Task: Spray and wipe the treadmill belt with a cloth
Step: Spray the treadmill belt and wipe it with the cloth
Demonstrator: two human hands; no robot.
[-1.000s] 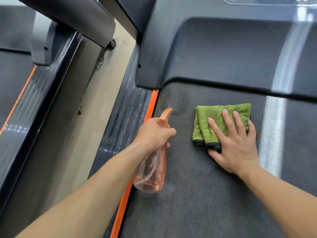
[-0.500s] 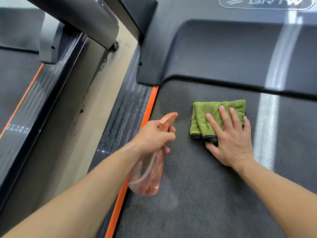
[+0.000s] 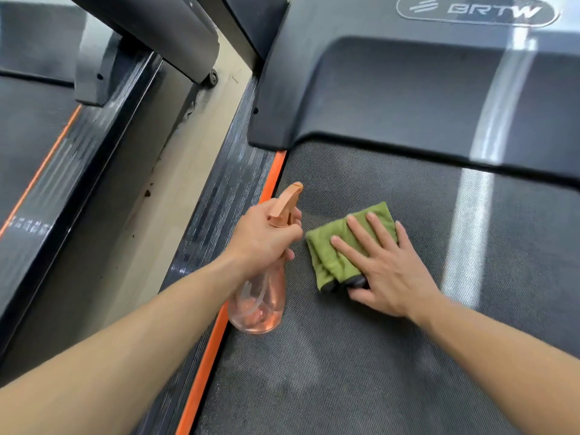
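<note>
**A:** What's changed in the last half second?

**B:** The right hand (image 3: pixel 392 277) has dragged the cloth (image 3: pixel 332 255) leftward. Its near corner now sits just beside the left hand (image 3: pixel 263 237), where there was a clear gap before.

**A:** And the left one?

**B:** Its fingers (image 3: pixel 290 237) are curled round the neck of the spray bottle (image 3: pixel 257 302), one across the trigger. The nozzle points ahead past the fingertips and the clear body hangs below the palm. I'd say it's kept aimed so the next squirt lands in front of the cloth.

**A:** The cloth itself?

**B:** Green, folded thick, flat on the belt (image 3: pixel 345 372). The right fingers (image 3: pixel 361 233) lie straight and spread on top, with the thumb at the dark hem nearest the wrist. They press it rather than pinch it. A flat palm likely spreads the pressure for wiping.

**A:** What surrounds them?

**B:** Far left of the fingers is a second treadmill (image 3: pixel 31 136), then a strip of pale floor (image 3: pixel 175 183) with dark specks. Next come a ribbed side rail (image 3: pixel 219 199) and an orange edge strip (image 3: pixel 204 365) under the bottle. The belt is dark and finely textured, with paler smears nearer than the hands, possibly damp. Beyond the fingertips rises the glossy motor cover (image 3: pixel 408 89), which carries a streak of reflected light.
</note>
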